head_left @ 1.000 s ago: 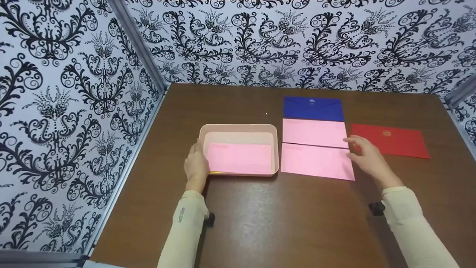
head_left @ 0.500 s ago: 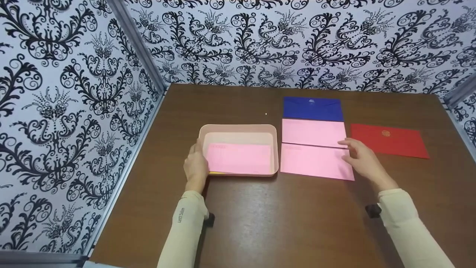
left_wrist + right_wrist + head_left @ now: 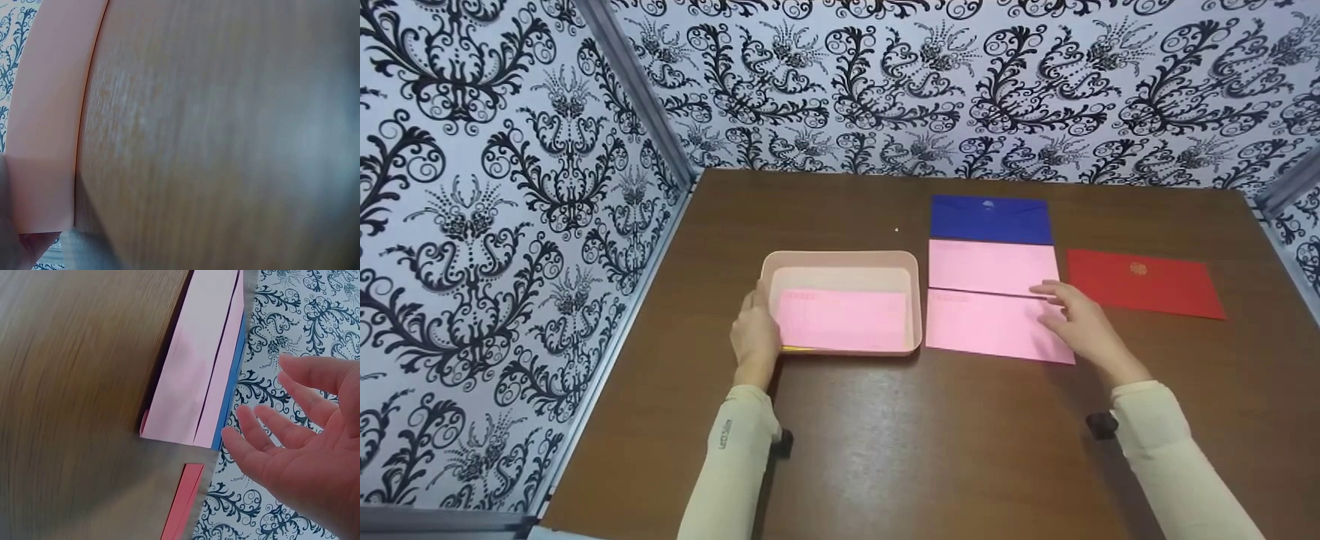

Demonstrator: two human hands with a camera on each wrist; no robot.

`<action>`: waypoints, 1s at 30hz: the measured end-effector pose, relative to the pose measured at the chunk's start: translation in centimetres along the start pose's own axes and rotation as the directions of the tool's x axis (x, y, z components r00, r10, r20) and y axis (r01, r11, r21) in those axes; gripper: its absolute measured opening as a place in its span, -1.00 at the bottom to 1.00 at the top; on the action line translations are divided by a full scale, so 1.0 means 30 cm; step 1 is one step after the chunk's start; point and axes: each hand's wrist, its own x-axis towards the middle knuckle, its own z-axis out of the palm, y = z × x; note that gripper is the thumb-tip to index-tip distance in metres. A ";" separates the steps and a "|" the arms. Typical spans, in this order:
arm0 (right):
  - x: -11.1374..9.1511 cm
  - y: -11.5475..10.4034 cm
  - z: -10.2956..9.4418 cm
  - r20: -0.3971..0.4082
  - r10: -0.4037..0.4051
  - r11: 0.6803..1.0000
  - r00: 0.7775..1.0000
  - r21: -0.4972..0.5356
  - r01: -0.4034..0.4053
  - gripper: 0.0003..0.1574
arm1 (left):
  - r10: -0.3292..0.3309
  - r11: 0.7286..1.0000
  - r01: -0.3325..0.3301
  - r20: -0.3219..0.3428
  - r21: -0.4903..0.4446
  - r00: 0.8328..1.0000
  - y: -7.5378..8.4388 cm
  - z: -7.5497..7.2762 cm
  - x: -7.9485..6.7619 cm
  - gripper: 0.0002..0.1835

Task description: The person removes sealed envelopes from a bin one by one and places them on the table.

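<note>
Now your left hand (image 3: pixel 755 335) is touching the smooth, round-cornered box (image 3: pixel 844 276), its grip being unclear; your right hand (image 3: pixel 1076 316), loosely released, is hovering over flat pink papers (image 3: pixel 979 322).

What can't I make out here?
Head view: most of the yellow item, hidden by the pink envelope in the tray; that envelope's markings, too small.
Left wrist view: most of the left hand, cut off by the edge.
Right wrist view: part of the red envelope, past the bottom edge.
</note>
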 end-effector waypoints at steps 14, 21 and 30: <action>0.004 -0.015 0.035 -0.011 -0.047 0.998 0.999 0.035 0.048 -0.46 | -0.011 1.000 0.011 0.048 -0.005 0.999 0.001 -0.004 0.003 -0.40; 0.010 -0.018 0.057 -0.013 -0.071 0.997 0.997 0.005 0.071 -0.46 | -0.003 1.000 0.003 0.022 0.001 1.000 0.002 -0.003 0.001 -0.40; 0.014 -0.036 0.083 -0.021 -0.089 0.996 0.996 0.004 0.089 -0.47 | 0.007 1.000 -0.008 0.013 0.014 1.000 0.002 0.001 0.004 -0.41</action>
